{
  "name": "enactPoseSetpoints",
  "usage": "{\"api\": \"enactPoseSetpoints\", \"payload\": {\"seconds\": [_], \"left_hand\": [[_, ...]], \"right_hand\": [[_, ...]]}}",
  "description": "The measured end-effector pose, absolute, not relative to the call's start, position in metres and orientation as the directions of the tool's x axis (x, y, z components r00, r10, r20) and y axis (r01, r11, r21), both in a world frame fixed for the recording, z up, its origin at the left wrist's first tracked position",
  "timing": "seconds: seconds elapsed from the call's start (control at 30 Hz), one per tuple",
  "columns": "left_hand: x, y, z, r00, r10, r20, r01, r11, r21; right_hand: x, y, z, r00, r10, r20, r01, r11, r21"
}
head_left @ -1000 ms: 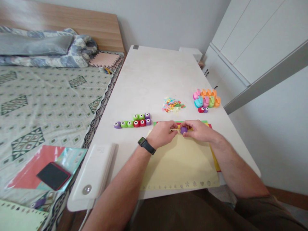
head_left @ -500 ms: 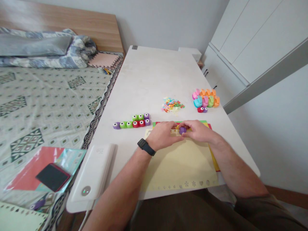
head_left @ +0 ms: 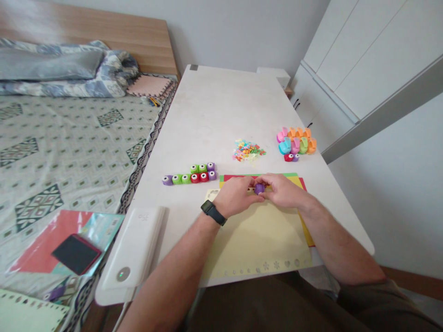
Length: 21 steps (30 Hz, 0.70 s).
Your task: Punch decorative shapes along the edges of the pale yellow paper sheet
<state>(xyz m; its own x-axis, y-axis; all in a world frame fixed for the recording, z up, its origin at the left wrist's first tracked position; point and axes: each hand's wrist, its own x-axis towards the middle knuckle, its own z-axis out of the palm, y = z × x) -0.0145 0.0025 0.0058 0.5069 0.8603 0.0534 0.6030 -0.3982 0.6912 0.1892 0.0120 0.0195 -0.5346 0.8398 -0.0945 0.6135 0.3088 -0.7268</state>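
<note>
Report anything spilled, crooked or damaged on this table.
Nothing looks broken. The paper cutouts lie in a loose, uncontained heap, which looks like a spill. The cream sheet sits out of line with the coloured sheets under it; its edge holes look deliberately punched.

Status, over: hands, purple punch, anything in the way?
Right hand gripping purple punch. Left hand close beside it. Punch at far edge of pale yellow sheet. Paper cutouts lie beyond, off the sheet.

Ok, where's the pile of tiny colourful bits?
In the head view, the pile sits just right of centre on the white table, beyond the paper stack and left of the colourful punches.
</note>
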Motion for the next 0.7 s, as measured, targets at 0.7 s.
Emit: {"api": "enactPoseSetpoints", "payload": {"seconds": [0.7], "left_hand": [[-0.021, 0.005, 0.007, 0.532, 0.846, 0.047, 0.632, -0.433, 0.642]], "right_hand": [[0.199, 0.017, 0.012, -0.526, 0.848, -0.071, 0.599, 0.309, -0.739]]}}
